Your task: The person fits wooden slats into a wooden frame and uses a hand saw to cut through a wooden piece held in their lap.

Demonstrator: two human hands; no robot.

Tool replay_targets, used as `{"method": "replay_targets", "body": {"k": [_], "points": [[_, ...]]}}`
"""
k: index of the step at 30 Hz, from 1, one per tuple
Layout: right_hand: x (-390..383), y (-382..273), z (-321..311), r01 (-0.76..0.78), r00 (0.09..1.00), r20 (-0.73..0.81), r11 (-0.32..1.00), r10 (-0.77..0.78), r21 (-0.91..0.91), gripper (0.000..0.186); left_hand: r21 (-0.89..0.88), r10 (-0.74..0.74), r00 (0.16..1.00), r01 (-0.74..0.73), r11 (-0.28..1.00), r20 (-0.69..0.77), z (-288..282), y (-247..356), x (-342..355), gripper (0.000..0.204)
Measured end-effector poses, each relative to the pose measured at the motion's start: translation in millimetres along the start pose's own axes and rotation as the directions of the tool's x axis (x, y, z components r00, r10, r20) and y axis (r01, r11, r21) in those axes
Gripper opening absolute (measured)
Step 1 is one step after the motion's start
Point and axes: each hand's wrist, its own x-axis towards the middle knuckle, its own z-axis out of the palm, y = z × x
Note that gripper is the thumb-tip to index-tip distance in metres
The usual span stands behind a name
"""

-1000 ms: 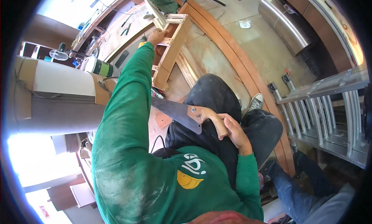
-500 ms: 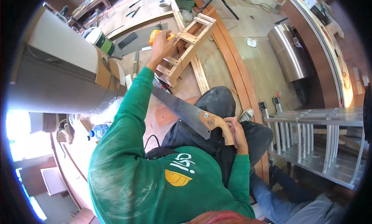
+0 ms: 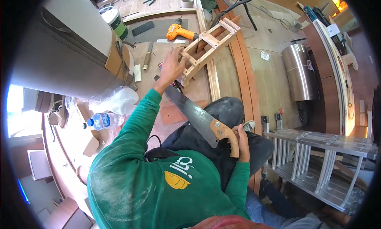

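Observation:
My right hand is closed round the wooden handle of a handsaw. The saw's grey blade slants up and left across my lap, its tip close to my left wrist. My left hand has its fingers stretched out at the near left end of a narrow wooden frame with crosspieces. Whether the fingertips touch the frame, I cannot tell. An orange cordless drill lies beside the frame's far half. A chisel-like tool with a pale handle lies left of my hand.
A large rolled sheet stands at the left, with a water bottle below it. A bucket is beyond. On the right are an aluminium ladder and a shiny metal cylinder. Another person's legs show at lower right.
My left hand has drawn back from beside the drill to the frame's near end, leaving the drill in plain sight. My right hand still holds the saw. The view has shifted slightly.

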Motion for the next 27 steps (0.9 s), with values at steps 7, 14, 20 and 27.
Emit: {"method": "replay_targets", "body": {"k": [7,14,20,27], "points": [[2,5,-4,-0.017,1.000,-0.009,0.999,0.017,0.046,0.057,0.030,0.030,0.999,-0.029,0.999,-0.029,3,1,-1,0.051],[2,4,-4,0.018,0.999,0.027,0.998,-0.020,0.064,0.056,0.011,0.049,0.997,-0.049,0.999,-0.062,5,2,-1,0.049],[-1,8,-8,0.022,0.999,0.024,0.996,-0.024,0.083,0.058,0.023,0.014,1.000,-0.013,1.000,-0.022,4,1,-1,0.051],[2,9,-9,0.013,0.999,0.041,0.997,-0.016,0.080,0.060,0.009,0.042,0.996,-0.042,0.999,-0.074,4,7,-5,0.049]]}}
